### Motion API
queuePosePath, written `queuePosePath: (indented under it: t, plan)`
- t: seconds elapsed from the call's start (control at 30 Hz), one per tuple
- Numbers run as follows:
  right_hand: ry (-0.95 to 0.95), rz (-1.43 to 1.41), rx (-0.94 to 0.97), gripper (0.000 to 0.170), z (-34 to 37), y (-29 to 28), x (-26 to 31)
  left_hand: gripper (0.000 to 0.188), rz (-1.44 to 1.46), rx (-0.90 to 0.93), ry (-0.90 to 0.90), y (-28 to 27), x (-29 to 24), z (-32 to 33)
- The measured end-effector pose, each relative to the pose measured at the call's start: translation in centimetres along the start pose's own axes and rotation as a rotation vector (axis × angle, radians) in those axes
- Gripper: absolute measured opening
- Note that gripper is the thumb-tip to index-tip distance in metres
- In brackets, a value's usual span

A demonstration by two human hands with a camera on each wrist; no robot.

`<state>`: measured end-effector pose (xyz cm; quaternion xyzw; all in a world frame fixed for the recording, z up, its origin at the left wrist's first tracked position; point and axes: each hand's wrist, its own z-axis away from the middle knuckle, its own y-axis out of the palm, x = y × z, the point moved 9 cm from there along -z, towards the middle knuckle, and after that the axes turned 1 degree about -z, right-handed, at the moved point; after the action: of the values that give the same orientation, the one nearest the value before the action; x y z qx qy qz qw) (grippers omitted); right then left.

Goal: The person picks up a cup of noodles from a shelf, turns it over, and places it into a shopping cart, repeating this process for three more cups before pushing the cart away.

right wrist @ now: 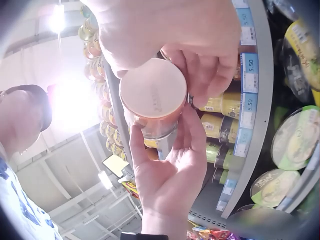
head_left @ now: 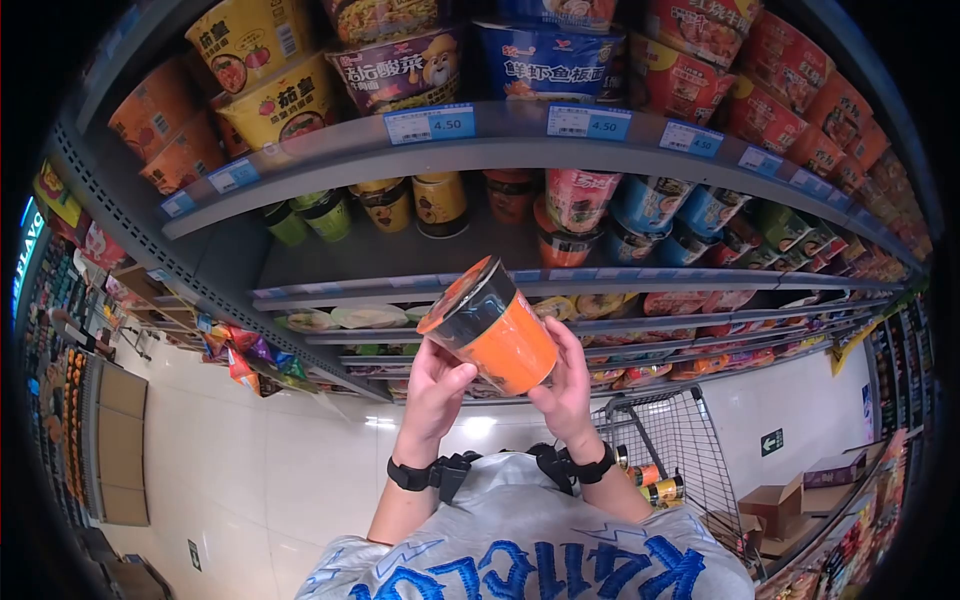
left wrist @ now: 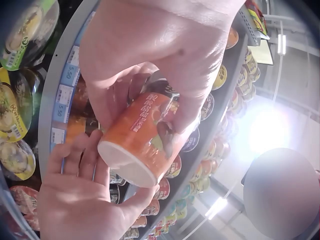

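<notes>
An orange instant noodle cup (head_left: 512, 345) with a black band at its lid end is tilted in front of the shelves, between both hands. My left hand (head_left: 437, 392) grips the black lid end, its thumb along the near side and its fingers going behind. At the base end, my right hand (head_left: 566, 392) holds the cup with thumb and fingers at the rim. The left wrist view shows white print on the orange wall of the cup (left wrist: 142, 125). Its plain white base (right wrist: 154, 87) faces the camera in the right wrist view.
Cup noodles (head_left: 440, 205) line the shelf behind, with larger noodle bowls (head_left: 405, 70) above price tags (head_left: 430, 124). A wire shopping cart (head_left: 665, 430) with several cups stands at right. Cardboard boxes (head_left: 775, 505) lie beyond it. Bagged snacks (head_left: 245, 355) hang at left.
</notes>
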<state>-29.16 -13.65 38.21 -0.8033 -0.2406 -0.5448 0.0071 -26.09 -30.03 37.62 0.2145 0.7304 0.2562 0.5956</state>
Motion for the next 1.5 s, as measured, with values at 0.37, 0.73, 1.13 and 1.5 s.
queuePosePath:
  t: [0.37, 0.73, 1.13, 1.5]
  plan:
    - [0.128, -0.359, -0.038, 0.084, -0.6, -0.6, -1.3, 0.077, -0.009, 0.006, -0.092, 0.5, 0.3, -0.4]
    - [-0.001, 0.073, -0.033, 0.067, -0.9, -0.3, -1.1, 0.088, -0.111, -0.061, 0.003, -1.1, 0.7, -1.4]
    - [0.141, -0.225, 0.037, 0.066, -1.4, -0.1, -3.2, 0.074, 0.013, -0.064, -0.029, -2.1, 0.7, -1.7]
    - [0.025, 0.105, 0.047, 0.065, -2.1, 0.8, -2.3, 0.067, -0.117, -0.199, 0.030, -2.6, -0.2, -1.6]
